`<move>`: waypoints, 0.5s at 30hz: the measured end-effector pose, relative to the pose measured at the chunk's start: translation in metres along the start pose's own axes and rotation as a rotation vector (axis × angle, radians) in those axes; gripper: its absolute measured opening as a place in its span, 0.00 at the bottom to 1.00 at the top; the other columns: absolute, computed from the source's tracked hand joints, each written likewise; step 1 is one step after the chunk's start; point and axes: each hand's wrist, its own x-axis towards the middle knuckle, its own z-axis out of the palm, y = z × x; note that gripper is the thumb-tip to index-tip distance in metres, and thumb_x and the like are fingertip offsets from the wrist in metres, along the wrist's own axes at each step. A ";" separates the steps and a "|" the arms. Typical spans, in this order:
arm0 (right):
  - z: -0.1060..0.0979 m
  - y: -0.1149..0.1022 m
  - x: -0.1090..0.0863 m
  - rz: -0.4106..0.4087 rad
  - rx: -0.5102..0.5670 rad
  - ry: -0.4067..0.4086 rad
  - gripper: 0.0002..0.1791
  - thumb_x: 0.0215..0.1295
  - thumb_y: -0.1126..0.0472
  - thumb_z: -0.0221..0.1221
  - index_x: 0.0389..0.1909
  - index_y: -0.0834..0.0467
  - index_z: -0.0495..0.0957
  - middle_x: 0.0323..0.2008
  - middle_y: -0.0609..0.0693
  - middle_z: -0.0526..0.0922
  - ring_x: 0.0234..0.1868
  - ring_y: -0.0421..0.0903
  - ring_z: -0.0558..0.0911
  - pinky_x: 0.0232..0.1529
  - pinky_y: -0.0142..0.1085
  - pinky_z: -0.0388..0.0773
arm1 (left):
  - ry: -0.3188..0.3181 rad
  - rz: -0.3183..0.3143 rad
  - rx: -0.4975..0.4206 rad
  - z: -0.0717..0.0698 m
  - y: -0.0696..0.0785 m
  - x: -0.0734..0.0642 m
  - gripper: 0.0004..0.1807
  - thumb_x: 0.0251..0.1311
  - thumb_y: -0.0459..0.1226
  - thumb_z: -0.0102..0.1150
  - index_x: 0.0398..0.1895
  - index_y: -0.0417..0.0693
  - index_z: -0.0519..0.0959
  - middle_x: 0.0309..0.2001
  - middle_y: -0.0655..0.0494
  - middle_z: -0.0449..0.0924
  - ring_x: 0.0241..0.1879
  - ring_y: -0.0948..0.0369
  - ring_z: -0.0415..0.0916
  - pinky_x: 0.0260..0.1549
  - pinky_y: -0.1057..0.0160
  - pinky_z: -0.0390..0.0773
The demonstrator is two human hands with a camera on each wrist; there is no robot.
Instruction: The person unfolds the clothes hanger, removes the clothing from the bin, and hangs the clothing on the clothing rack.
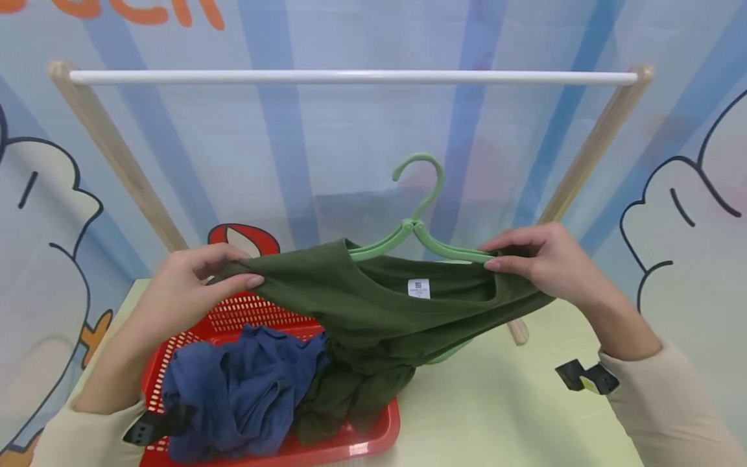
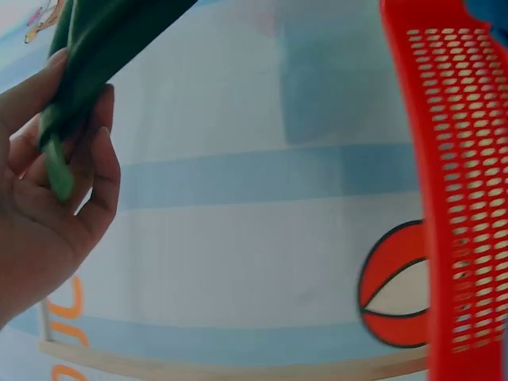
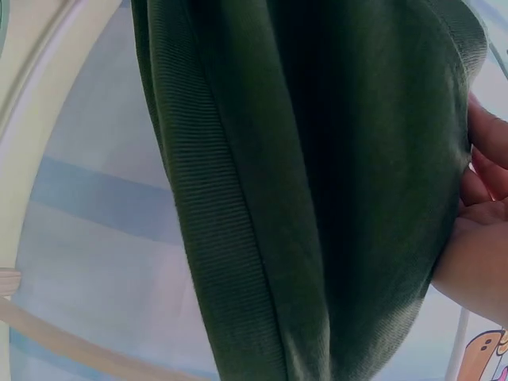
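Note:
A dark green shirt [image 1: 362, 305] is stretched between both hands, its neckline and white label facing up. Inside the neck opening sits a light green hanger [image 1: 386, 245], its hook pointing up. My left hand [image 1: 198, 285] pinches the shirt at one shoulder; in the left wrist view a lighter green tip [image 2: 58, 171] pokes out of the cloth between the fingers. With thumb and fingers, my right hand [image 1: 543, 263] grips the other side of the neckline, where the hanger's arm enters the cloth. The lower shirt hangs bunched over the basket's edge. In the right wrist view, draped fabric partly hides the right hand.
A red perforated basket [image 1: 382, 428] stands below on the pale table [image 1: 496, 415], with blue clothing [image 1: 239, 383] in it. Behind the hands rises a rack with a white rail [image 1: 350, 77] and wooden legs [image 1: 117, 155]. A printed cloth backdrop hangs behind.

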 end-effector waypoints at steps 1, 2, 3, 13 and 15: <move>-0.001 0.001 0.000 0.005 0.002 0.006 0.09 0.56 0.66 0.62 0.38 0.61 0.83 0.33 0.51 0.83 0.30 0.41 0.80 0.27 0.31 0.76 | 0.000 -0.014 -0.035 0.002 -0.001 0.000 0.10 0.54 0.39 0.63 0.39 0.48 0.79 0.32 0.57 0.79 0.34 0.66 0.77 0.34 0.73 0.74; -0.002 0.002 0.000 0.002 0.003 0.015 0.09 0.56 0.66 0.62 0.38 0.61 0.83 0.33 0.50 0.83 0.30 0.40 0.80 0.27 0.30 0.76 | 0.003 -0.024 -0.070 0.003 -0.003 0.000 0.11 0.55 0.39 0.63 0.41 0.48 0.78 0.34 0.57 0.79 0.36 0.66 0.77 0.35 0.74 0.74; -0.004 0.003 0.000 0.001 0.006 0.023 0.09 0.56 0.66 0.62 0.38 0.62 0.83 0.32 0.49 0.83 0.30 0.40 0.80 0.27 0.30 0.75 | 0.007 -0.039 -0.102 0.005 -0.003 0.001 0.12 0.55 0.39 0.62 0.42 0.48 0.78 0.35 0.56 0.78 0.38 0.65 0.76 0.37 0.74 0.73; -0.034 -0.012 0.007 0.048 -0.061 0.125 0.11 0.55 0.66 0.64 0.40 0.60 0.83 0.29 0.44 0.82 0.23 0.41 0.72 0.21 0.30 0.67 | 0.115 -0.055 -0.528 0.014 0.004 0.015 0.23 0.58 0.33 0.58 0.58 0.47 0.69 0.54 0.50 0.71 0.51 0.60 0.71 0.45 0.71 0.73; -0.042 -0.015 0.009 0.046 -0.066 0.146 0.10 0.54 0.66 0.64 0.39 0.60 0.83 0.29 0.43 0.83 0.24 0.40 0.74 0.21 0.29 0.68 | 0.151 -0.027 -0.650 0.016 0.004 0.017 0.24 0.58 0.30 0.57 0.58 0.45 0.68 0.53 0.49 0.73 0.50 0.58 0.72 0.45 0.70 0.73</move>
